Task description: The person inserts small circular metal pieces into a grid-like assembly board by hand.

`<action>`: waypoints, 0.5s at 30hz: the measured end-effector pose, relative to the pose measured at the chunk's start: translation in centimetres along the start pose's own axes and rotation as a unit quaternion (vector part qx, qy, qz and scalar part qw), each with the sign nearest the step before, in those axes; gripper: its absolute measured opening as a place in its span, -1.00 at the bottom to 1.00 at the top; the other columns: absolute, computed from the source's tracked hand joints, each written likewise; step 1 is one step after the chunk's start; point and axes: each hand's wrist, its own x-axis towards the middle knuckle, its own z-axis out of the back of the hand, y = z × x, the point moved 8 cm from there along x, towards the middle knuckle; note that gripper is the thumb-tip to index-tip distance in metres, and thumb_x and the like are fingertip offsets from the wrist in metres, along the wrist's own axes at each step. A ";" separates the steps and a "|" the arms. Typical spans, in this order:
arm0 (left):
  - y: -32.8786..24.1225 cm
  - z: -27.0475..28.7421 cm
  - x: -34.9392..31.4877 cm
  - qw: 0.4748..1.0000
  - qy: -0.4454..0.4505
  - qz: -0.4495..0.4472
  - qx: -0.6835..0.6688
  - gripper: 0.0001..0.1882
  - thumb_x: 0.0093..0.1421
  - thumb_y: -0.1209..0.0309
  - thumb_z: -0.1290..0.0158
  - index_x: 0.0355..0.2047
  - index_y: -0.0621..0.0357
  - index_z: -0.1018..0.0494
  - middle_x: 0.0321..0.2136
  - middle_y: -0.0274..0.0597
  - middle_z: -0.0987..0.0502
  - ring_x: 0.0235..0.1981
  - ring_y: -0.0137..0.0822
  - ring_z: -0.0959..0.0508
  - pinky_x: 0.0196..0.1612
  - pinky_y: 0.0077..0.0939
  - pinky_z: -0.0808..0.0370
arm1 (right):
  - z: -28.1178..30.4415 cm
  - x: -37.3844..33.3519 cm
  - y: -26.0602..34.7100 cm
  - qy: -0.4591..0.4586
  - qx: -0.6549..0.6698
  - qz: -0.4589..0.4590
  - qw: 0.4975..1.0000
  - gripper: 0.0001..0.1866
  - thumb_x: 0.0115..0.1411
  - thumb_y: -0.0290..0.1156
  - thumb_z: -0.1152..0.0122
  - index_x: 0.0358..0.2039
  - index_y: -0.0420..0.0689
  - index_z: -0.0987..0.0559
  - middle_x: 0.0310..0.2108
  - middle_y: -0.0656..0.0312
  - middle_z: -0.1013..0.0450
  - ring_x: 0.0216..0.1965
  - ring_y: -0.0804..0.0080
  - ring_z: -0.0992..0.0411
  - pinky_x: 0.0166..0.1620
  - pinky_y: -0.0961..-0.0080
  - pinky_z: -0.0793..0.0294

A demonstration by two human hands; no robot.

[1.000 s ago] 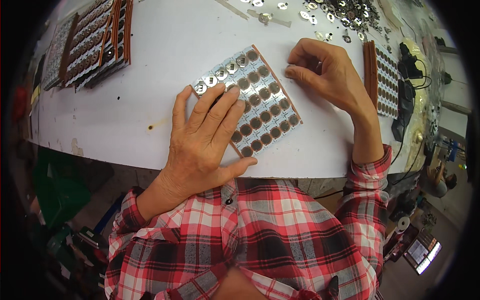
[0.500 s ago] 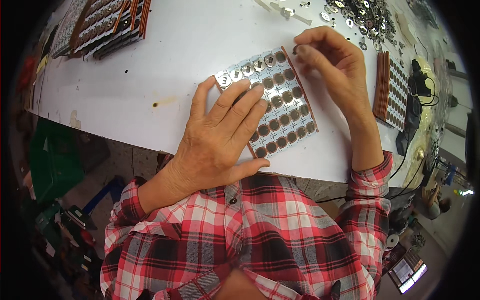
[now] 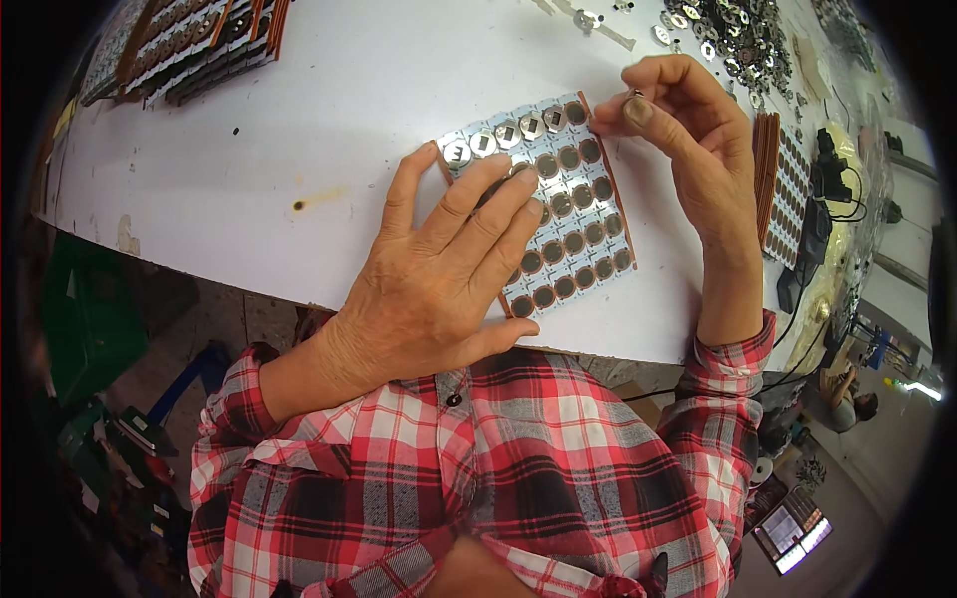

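Observation:
A panel of small circuit boards (image 3: 573, 221), white with rows of dark round pads and brown edge strips, lies tilted on the white table before me. Along its far row sit several shiny round metal clips (image 3: 506, 135); the pad at that row's right end is bare. My left hand (image 3: 434, 249) rests flat over the panel's left part, fingers spread, hiding some pads. Just off the far right corner, my right hand (image 3: 688, 135) is raised with thumb and forefinger pinched. Between them shows a bit of a small metal clip (image 3: 634, 95), mostly covered by the fingertips.
Loose metal clips (image 3: 733, 40) are heaped at the far right. A stack of similar panels (image 3: 783, 189) stands right of my right hand, beside black plugs and cables (image 3: 832, 174). More panels (image 3: 199, 45) are piled far left. A green bin (image 3: 95, 314) is below the table's left edge.
My right hand has lifted slightly away from the panel's corner, and its thumb has turned so that the clip's edge shows. The left hand stays on the panel. The whole view has shifted a little.

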 end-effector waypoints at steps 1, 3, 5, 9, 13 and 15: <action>0.0 0.0 0.0 1.000 0.001 0.000 0.000 -0.07 -0.09 -0.06 -0.40 0.17 0.36 -0.48 0.28 0.07 -0.44 0.38 0.05 -0.34 0.41 0.46 -0.09 | 0.2 0.0 -0.1 0.031 -0.018 -0.010 0.999 -0.83 0.37 -0.58 -0.26 -0.05 -0.26 -0.67 -0.20 0.25 -0.60 -0.23 0.52 -0.60 -0.14 0.55 -0.61; 0.0 0.0 0.0 1.000 0.003 0.000 0.005 -0.06 -0.10 -0.07 -0.40 0.17 0.36 -0.48 0.28 0.07 -0.44 0.38 0.05 -0.34 0.41 0.46 -0.10 | 0.2 0.2 -0.4 0.061 -0.034 -0.020 0.997 -0.80 0.36 -0.58 -0.27 -0.02 -0.25 -0.68 -0.21 0.27 -0.60 -0.23 0.54 -0.58 -0.14 0.54 -0.59; 0.0 0.0 0.0 1.000 0.002 0.002 0.005 -0.06 -0.10 -0.07 -0.40 0.17 0.36 -0.48 0.29 0.07 -0.44 0.38 0.05 -0.34 0.42 0.45 -0.09 | -0.1 0.4 0.0 0.080 -0.087 0.024 0.993 -0.71 0.35 -0.58 -0.29 0.07 -0.23 -0.69 -0.20 0.29 -0.61 -0.17 0.59 -0.56 -0.11 0.56 -0.56; 0.0 -0.1 0.0 1.000 0.002 0.004 0.004 -0.05 -0.12 -0.07 -0.41 0.17 0.36 -0.48 0.29 0.06 -0.43 0.39 0.05 -0.34 0.42 0.45 -0.09 | -1.2 -0.1 -0.3 0.088 -0.084 0.037 0.992 -0.65 0.34 -0.59 -0.29 0.13 -0.20 -0.68 -0.20 0.30 -0.62 -0.14 0.62 -0.54 -0.05 0.60 -0.54; -0.1 0.0 0.0 1.000 0.001 0.008 0.007 -0.06 -0.12 -0.05 -0.41 0.17 0.36 -0.48 0.29 0.07 -0.44 0.39 0.05 -0.33 0.42 0.45 -0.09 | -2.3 0.3 0.3 0.095 -0.236 0.059 0.965 -0.57 0.32 -0.61 -0.28 0.21 -0.21 -0.60 -0.22 0.31 -0.60 -0.14 0.62 -0.53 0.01 0.58 -0.51; -0.2 -0.1 0.1 1.000 0.005 0.004 0.010 -0.05 -0.13 -0.04 -0.41 0.18 0.36 -0.48 0.29 0.06 -0.44 0.39 0.06 -0.33 0.42 0.45 -0.09 | -2.3 2.3 -1.6 0.090 -0.238 0.063 0.965 -0.52 0.32 -0.61 -0.27 0.26 -0.22 -0.55 -0.24 0.31 -0.58 -0.14 0.62 -0.52 0.02 0.57 -0.51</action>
